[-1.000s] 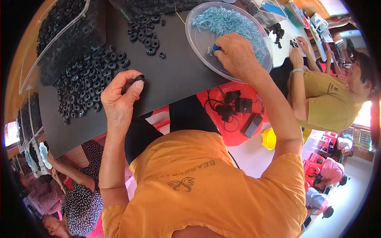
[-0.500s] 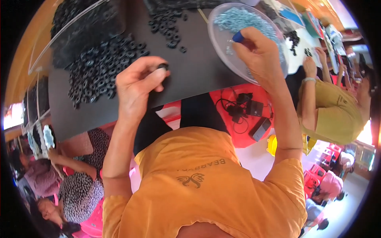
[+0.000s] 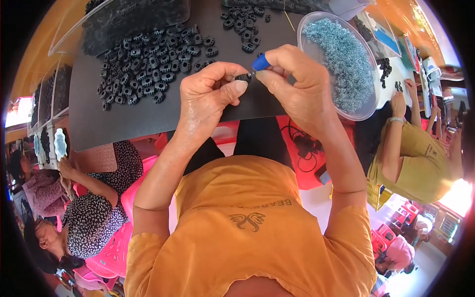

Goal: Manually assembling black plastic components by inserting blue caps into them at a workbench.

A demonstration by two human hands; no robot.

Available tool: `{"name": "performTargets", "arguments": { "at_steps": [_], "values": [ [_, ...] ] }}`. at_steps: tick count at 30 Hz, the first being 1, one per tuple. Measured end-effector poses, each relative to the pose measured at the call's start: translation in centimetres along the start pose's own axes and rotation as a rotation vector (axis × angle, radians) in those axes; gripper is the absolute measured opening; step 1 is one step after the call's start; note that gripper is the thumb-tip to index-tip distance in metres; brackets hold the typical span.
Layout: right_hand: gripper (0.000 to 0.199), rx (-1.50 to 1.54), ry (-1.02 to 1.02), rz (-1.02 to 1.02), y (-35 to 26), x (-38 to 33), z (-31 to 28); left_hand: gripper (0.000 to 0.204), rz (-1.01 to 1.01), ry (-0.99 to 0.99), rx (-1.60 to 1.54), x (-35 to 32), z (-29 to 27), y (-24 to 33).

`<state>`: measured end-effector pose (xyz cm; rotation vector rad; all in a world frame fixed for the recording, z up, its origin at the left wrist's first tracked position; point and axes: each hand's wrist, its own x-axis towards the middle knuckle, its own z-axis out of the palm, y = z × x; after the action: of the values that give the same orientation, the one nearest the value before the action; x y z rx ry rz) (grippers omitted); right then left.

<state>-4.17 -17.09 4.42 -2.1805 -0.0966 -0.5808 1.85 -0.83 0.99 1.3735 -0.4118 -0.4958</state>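
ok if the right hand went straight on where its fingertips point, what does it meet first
The right hand would most likely meet the small black part pinched in the left hand, though depth is hard to judge.

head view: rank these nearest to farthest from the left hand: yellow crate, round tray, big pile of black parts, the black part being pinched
From the left hand, in the picture:
1. Pinched black part: at its fingertips.
2. Big pile of black parts: on the table, beyond and to its left.
3. Round tray: to its right, past the other hand.
4. Yellow crate: far lower right.
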Motion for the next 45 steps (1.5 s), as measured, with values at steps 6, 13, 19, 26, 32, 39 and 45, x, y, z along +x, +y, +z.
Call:
{"name": "performTargets", "arguments": {
  "at_steps": [6,13,19,26,32,39,45],
  "values": [
    [0.011,-0.028,-0.037,0.009,0.0,-0.1,0.7,0.018,-0.015,-0.014,-0.066,0.1,-0.3,-0.2],
    [0.015,-0.064,0.013,-0.032,-0.2,-0.6,2.3,0.018,-0.016,0.006,-0.084,0.2,-0.8,-0.2],
    [0.025,-0.606,0.208,-0.583,-0.6,-1.8,5.4,0.015,0.058,0.078,-0.120,0.3,-0.6,-0.5],
    [0.021,-0.643,0.196,-0.225,1.5,-0.5,3.4,0.015,0.040,0.103,-0.177,0.2,-1.9,-0.5],
    [0.017,-0.944,0.093,-0.100,2.7,0.4,4.5,0.015,0.048,0.081,-0.187,0.3,-1.9,-0.5],
    [0.014,-0.896,0.067,-0.082,3.0,-0.1,4.2,0.017,0.049,0.071,-0.176,0.1,-1.9,-0.7],
    [0.010,-0.649,0.036,-0.096,1.6,-1.0,3.4,0.015,0.029,0.069,-0.172,0.2,-1.6,-0.3]
  ]
}}
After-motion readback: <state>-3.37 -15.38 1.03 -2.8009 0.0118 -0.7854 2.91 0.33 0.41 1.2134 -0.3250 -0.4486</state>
